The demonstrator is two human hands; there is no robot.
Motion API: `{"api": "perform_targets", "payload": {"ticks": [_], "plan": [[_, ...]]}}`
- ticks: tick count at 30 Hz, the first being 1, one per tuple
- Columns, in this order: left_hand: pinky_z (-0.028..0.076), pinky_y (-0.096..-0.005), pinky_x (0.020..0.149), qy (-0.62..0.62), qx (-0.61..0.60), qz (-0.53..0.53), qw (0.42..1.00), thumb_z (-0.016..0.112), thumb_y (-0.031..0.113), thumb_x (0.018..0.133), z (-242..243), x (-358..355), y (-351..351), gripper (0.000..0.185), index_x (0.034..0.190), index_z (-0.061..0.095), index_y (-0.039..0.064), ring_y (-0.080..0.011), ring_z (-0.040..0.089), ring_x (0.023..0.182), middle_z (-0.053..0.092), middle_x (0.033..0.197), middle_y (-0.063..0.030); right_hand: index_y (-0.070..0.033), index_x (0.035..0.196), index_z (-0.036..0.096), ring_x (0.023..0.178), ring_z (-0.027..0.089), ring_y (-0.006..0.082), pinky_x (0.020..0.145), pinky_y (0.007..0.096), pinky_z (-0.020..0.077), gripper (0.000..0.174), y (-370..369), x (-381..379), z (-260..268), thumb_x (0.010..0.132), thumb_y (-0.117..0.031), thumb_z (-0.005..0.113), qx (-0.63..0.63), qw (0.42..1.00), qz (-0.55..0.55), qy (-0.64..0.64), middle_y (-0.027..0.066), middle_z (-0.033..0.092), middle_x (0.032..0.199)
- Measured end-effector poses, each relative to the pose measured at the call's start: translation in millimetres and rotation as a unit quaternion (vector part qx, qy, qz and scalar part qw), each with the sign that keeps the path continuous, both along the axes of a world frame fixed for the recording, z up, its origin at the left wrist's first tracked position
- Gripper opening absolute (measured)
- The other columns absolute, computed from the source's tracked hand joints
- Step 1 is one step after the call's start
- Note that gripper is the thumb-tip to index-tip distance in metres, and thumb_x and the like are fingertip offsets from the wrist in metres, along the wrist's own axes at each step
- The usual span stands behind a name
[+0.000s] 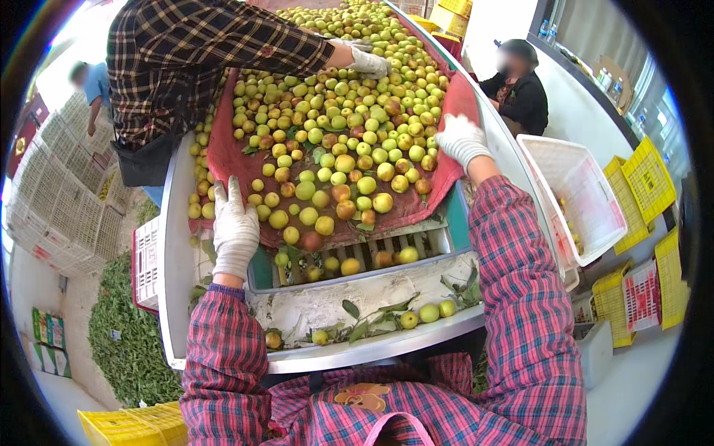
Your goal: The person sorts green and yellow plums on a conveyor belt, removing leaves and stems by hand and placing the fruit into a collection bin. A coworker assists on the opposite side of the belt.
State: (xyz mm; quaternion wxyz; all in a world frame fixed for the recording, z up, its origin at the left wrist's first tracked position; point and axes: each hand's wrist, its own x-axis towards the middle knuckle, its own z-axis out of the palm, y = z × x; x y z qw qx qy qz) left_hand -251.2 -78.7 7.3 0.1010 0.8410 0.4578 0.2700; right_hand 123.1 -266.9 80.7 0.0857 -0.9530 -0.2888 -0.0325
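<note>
A red mesh cloth [340,214] lies in a metal sorting trough, heaped with small green, yellow and reddish-brown round fruits [340,120] that look like jujubes. My left hand [237,237], in a white knit glove, is at the cloth's near left edge with fingers pointing away from me; whether it grips the cloth is hidden. On the right side, my right hand [464,142], gloved too, has its fingers curled on the cloth's edge. Several fruits lie on the slatted opening [365,259] below the cloth. Leaves and loose fruits sit on the trough's near ledge [357,301].
A co-worker in a plaid shirt [167,61] reaches a gloved hand [368,62] into the heap. Another person [519,89] sits beyond the right rim. A white tub [591,200] and yellow crates [650,178] stand right. Stacked crates [61,189] and a leaf pile [128,334] are left.
</note>
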Motion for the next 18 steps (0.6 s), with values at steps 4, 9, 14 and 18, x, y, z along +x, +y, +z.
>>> {"api": "perform_targets", "payload": {"ticks": [4, 9, 14, 18], "plan": [[0.039, -0.0429, 0.109, 0.025, 0.032, 0.006, 0.999, 0.058, 0.015, 0.089, 1, 5, -4, 0.064, 0.149, 0.035, 0.01, -0.0427, 0.04, 0.135, 0.024, 0.155, -0.0264, -0.01, 0.132, 0.056, 0.122, 0.056, 0.0334, 0.103, 0.0441, 0.0439, 0.057, 46, 15, -15, 0.085, -0.042, 0.059, 0.173, 0.98, 0.09, -0.026, 0.0193, 0.056, 0.132], [0.041, -0.0442, 0.106, 0.064, 0.002, 0.022, 0.998, 0.058, 0.018, 0.089, 11, 6, -13, 0.061, 0.147, 0.038, 0.01, -0.0426, 0.044, 0.131, 0.026, 0.154, -0.0279, -0.011, 0.133, 0.058, 0.12, 0.056, 0.0332, 0.104, 0.0429, 0.0424, 0.059, 91, 29, -95, 0.084, -0.044, 0.061, 0.209, 0.971, 0.062, -0.1, 0.0177, 0.062, 0.125], [0.042, -0.0443, 0.106, 0.075, -0.012, 0.027, 0.997, 0.058, 0.017, 0.089, 13, 9, -14, 0.06, 0.146, 0.04, 0.011, -0.0429, 0.044, 0.131, 0.026, 0.154, -0.0272, -0.016, 0.137, 0.054, 0.121, 0.056, 0.0311, 0.102, 0.0415, 0.0447, 0.066, 96, 17, -83, 0.081, -0.051, 0.063, 0.21, 0.962, 0.175, 0.001, 0.0144, 0.059, 0.132], [0.042, -0.0441, 0.106, 0.087, 0.011, 0.028, 0.996, 0.058, 0.018, 0.089, 12, 7, -12, 0.06, 0.146, 0.039, 0.011, -0.0426, 0.045, 0.13, 0.026, 0.154, -0.0272, -0.017, 0.138, 0.054, 0.133, 0.046, 0.0268, 0.113, 0.0371, 0.0317, 0.064, 103, 3, -74, 0.084, -0.05, 0.06, 0.169, 0.96, 0.223, 0.032, 0.0112, 0.051, 0.143]]}}
